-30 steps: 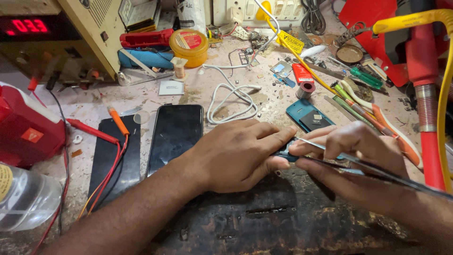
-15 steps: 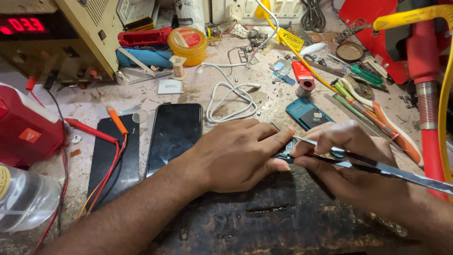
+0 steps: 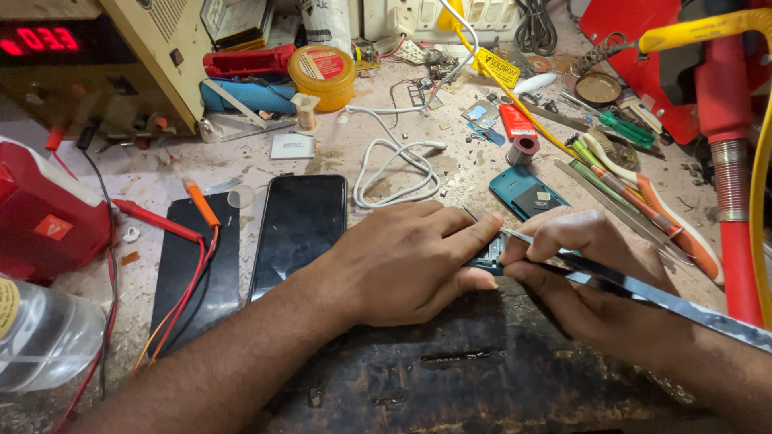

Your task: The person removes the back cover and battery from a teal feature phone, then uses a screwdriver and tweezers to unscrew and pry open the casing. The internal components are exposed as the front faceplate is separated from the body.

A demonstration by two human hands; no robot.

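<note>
Steel tweezers (image 3: 643, 293), one long pair, lie pinched in the right hand (image 3: 591, 277), tips aimed left at a small dark part (image 3: 488, 261). The left hand (image 3: 406, 261) lies flat over that part, fingers pressing it down on the dark scorched mat (image 3: 450, 370) at the near edge of the worktop (image 3: 338, 157). Both hands meet there, fingertips almost touching; the part is mostly hidden between them.

Just beyond the right hand sits one teal phone piece (image 3: 523, 191). Left of the left hand lie two black slabs side by side: one phone (image 3: 299, 229), screen up, and one flat dark panel (image 3: 193, 261) crossed by two probe leads (image 3: 173, 229), red and orange. One white cable (image 3: 394, 165) coils just behind the phone.

Farther back stand one yellow tin (image 3: 322, 76) and one beige meter box (image 3: 96, 60) with a red display. One red case (image 3: 44, 217) and one clear plastic bottle (image 3: 44, 337) crowd the left edge. Right of the hands, screwdrivers and hand tools (image 3: 635, 193) lie strewn, hemmed in by a red hose (image 3: 736, 185) along the right edge.

Open room is scarce: mainly the mat in front of the hands and a bare patch around the cable.
</note>
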